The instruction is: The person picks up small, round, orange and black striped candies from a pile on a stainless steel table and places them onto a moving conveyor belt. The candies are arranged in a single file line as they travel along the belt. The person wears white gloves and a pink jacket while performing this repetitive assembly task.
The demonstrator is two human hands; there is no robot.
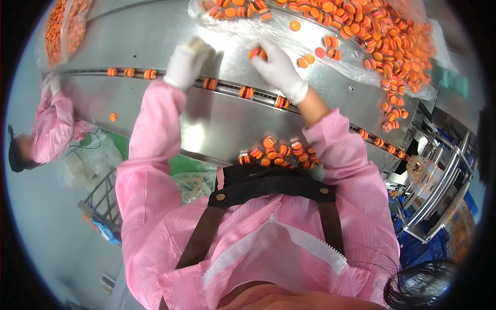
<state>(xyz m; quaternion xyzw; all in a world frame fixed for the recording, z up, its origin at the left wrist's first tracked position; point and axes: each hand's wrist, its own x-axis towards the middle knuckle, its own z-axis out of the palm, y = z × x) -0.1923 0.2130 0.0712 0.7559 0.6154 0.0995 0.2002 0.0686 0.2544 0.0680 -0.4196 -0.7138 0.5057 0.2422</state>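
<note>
My right hand, in a white glove, pinches a small orange, burger-shaped candy above the metal table, just past the conveyor track. Also gloved in white, my left hand is over the far side of the track; its fingertips are yellowish and blurred by motion, so their grip does not show. Along the narrow conveyor sit spaced wrapped candies, one of them just right of my left wrist. Another candy lies on the track between my hands.
A large heap of wrapped candies on clear plastic film covers the far right. A smaller pile lies at the table's near edge against my apron. At the far left are a bag of candies and a co-worker in pink. Metal machinery stands right.
</note>
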